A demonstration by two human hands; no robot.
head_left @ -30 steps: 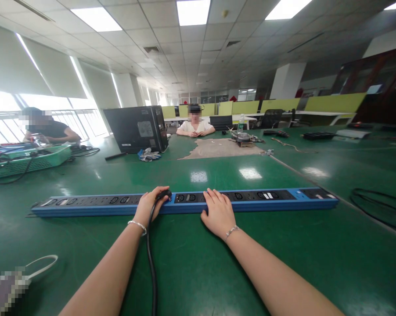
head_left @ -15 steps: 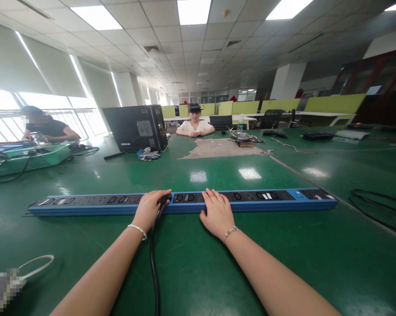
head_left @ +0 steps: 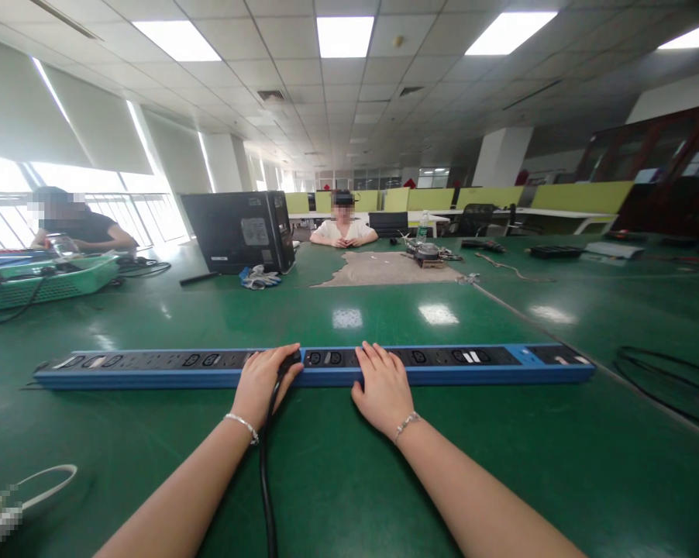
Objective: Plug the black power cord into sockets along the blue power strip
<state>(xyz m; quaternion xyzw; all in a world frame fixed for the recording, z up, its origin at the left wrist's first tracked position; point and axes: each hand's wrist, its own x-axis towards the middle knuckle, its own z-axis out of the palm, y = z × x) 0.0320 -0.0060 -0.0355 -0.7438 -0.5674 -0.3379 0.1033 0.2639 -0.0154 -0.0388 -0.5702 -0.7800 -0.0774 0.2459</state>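
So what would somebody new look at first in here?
Probably the long blue socket strip, lying right across the green table. The left hand holds a black plug at it, and the right hand rests on top. Next might come the big black box farther back on the left, with gloves beside it.

Tabletop (head_left: 338, 473) glossy, smooth; power strip (head_left: 152, 380) metal-looking; sockets (head_left: 419, 357) matt plastic; basket (head_left: 64, 288) plastic.
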